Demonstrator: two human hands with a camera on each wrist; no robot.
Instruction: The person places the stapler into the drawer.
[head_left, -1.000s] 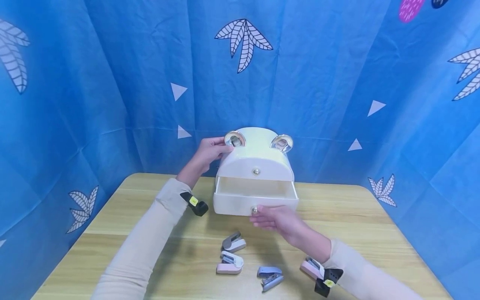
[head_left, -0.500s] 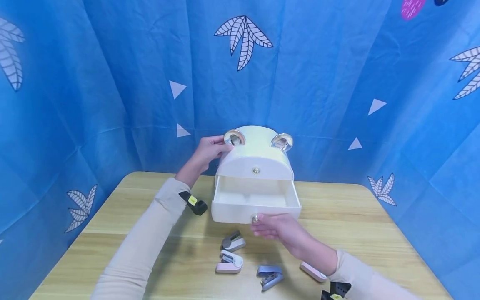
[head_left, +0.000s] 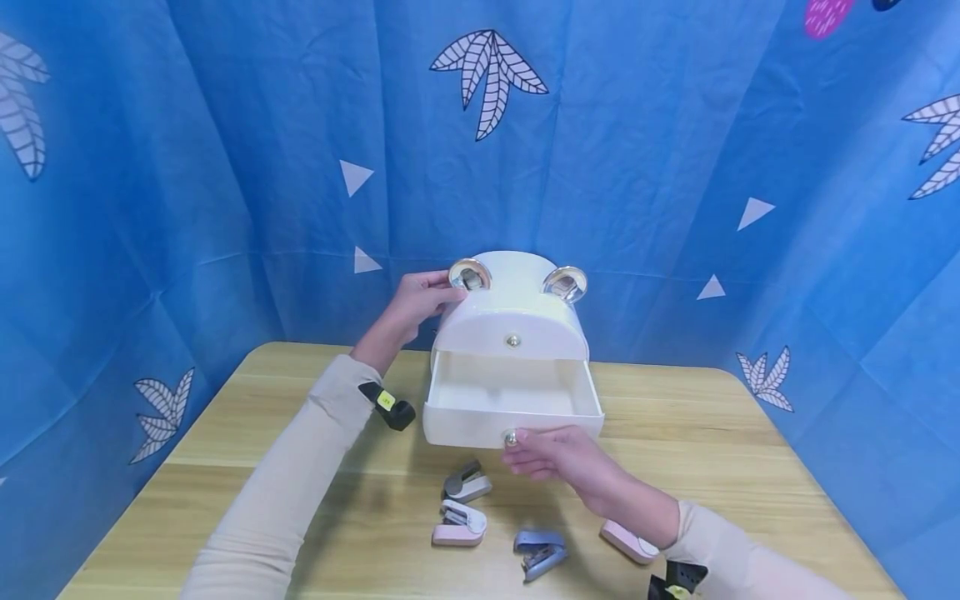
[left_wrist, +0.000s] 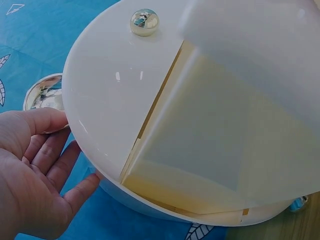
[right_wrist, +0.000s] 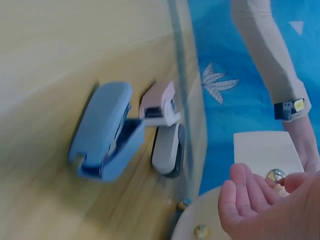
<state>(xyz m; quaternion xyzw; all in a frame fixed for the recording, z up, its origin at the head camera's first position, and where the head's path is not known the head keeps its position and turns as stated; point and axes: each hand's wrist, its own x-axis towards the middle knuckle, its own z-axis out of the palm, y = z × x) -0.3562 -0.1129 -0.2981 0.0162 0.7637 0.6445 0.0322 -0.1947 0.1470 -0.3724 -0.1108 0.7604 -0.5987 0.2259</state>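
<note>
White box (head_left: 517, 283) stands at the back of the wooden table (head_left: 262, 408), against the blue curtain (head_left: 645, 167). Its lower drawer (head_left: 461, 427) sits well out toward the person, pale interior showing from above. Right hand (head_left: 562, 460) pinches the drawer's shiny knob (head_left: 511, 437) between thumb and fingers, other fingers bunched below. Left hand (head_left: 417, 305) is at the box's left shoulder — thumb and index pinch the metallic ear (head_left: 470, 273), the other fingers apart from each other along the side. Matching right ear (head_left: 566, 284) untouched. Upper compartment front has its own knob, untouched too.

Four small staplers on the table in front of the drawer: gray-and-white one (head_left: 467, 483) closest to it, pink-and-white one (head_left: 459, 527) just nearer the person, blue one (head_left: 540, 554) to the right with its arms spread, pink one (head_left: 628, 542) partly covered by the right forearm — that one's details I can't make out
</note>
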